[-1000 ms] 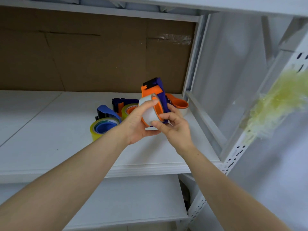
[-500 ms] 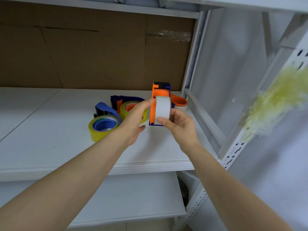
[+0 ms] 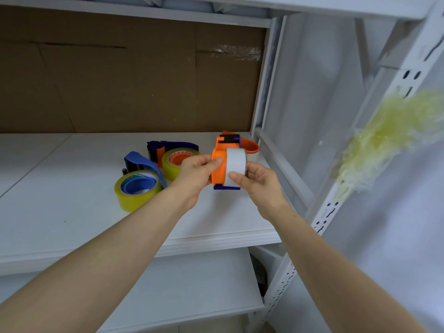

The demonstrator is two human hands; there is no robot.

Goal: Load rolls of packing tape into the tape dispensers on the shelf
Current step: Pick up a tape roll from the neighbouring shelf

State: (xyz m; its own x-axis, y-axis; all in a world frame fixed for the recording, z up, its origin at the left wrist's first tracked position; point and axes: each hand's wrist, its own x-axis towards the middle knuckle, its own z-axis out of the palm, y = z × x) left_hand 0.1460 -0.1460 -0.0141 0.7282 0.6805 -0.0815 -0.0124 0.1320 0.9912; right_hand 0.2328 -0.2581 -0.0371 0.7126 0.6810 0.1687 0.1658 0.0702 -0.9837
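White shelf (image 3: 60,224) stretches wide to the left, its front edge under the wrists; brown cardboard (image 3: 120,80) closes the back. A blue dispenser (image 3: 134,161) and a second dispenser (image 3: 156,150) each hold a yellowish roll. Near the side rail (image 3: 281,164), the left hand (image 3: 194,175) pinches the orange dispenser (image 3: 218,169); the right hand (image 3: 262,186) pinches the white tape roll (image 3: 236,164) seated on it.
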